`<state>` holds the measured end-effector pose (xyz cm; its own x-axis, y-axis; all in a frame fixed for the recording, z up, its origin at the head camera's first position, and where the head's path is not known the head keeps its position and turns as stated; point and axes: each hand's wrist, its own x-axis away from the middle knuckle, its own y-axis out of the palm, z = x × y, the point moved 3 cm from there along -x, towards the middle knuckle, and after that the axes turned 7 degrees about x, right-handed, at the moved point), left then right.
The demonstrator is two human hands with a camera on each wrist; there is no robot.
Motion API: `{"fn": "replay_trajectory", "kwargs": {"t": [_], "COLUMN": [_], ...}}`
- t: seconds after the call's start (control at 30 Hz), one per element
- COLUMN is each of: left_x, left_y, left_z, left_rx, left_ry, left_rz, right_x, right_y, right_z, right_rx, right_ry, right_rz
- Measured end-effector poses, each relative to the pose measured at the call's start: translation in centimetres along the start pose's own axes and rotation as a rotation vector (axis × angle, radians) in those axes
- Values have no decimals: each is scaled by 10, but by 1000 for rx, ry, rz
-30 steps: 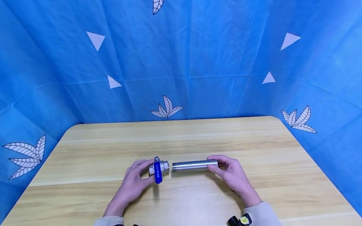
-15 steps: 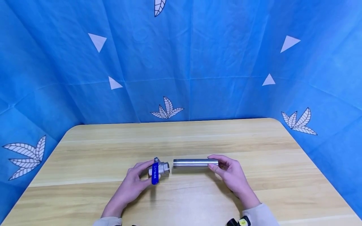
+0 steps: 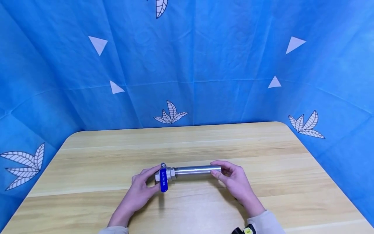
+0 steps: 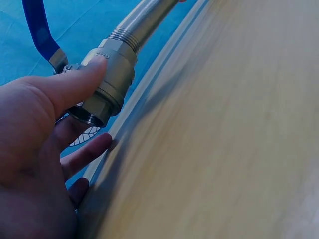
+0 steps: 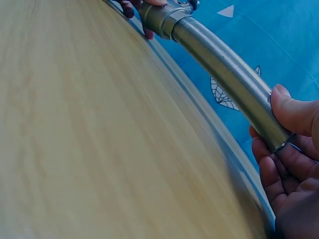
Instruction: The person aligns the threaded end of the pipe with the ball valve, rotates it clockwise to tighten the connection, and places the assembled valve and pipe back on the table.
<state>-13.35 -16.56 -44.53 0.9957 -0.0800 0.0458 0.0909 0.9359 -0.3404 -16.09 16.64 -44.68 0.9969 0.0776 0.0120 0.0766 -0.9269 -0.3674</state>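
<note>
My left hand (image 3: 139, 192) grips a metal ball valve (image 3: 171, 173) between thumb and fingers. The valve's blue lever handle (image 3: 164, 180) points toward me in the head view. In the left wrist view the thumb presses on the valve body (image 4: 115, 74), and one open end of it faces the palm. My right hand (image 3: 236, 182) pinches the far right end of a shiny steel pipe (image 3: 194, 170). The pipe's threaded end (image 5: 183, 26) meets the valve's right-hand opening, with some threads still showing outside it. Valve and pipe lie in one line above the table.
The light wood table (image 3: 204, 143) stretches out on all sides beneath both hands. A blue cloth (image 3: 228, 58) with white triangles and leaf prints hangs behind it and at its sides. A black device with a yellow label (image 3: 247, 230) sits at the right wrist.
The gap between pipe and valve has closed: the pipe has moved left until its threaded end meets the valve opening. Both hands keep their grips.
</note>
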Motion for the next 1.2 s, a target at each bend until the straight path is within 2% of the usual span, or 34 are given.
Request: {"fn": "replay_trajectory", "kwargs": {"t": [0.3, 0.6, 0.9, 1.03, 1.2], "left_x": [3, 2, 1, 1, 0], "left_y": [-1, 1, 0, -1, -3], "left_z": [1, 0, 0, -1, -2], "left_rx": [-13, 0, -1, 13, 60], "left_ry": [-11, -79, -72, -80, -51], "left_rz": [-3, -20, -7, -12, -36], "right_x": [0, 1, 1, 1, 2], "right_y": [1, -1, 0, 1, 0], "right_z": [0, 0, -1, -2, -5], "right_rx": [-24, -37, -59, -39, -34], "right_ry": [20, 29, 24, 16, 4], "right_rz": [-21, -45, -55, -54, -65]}}
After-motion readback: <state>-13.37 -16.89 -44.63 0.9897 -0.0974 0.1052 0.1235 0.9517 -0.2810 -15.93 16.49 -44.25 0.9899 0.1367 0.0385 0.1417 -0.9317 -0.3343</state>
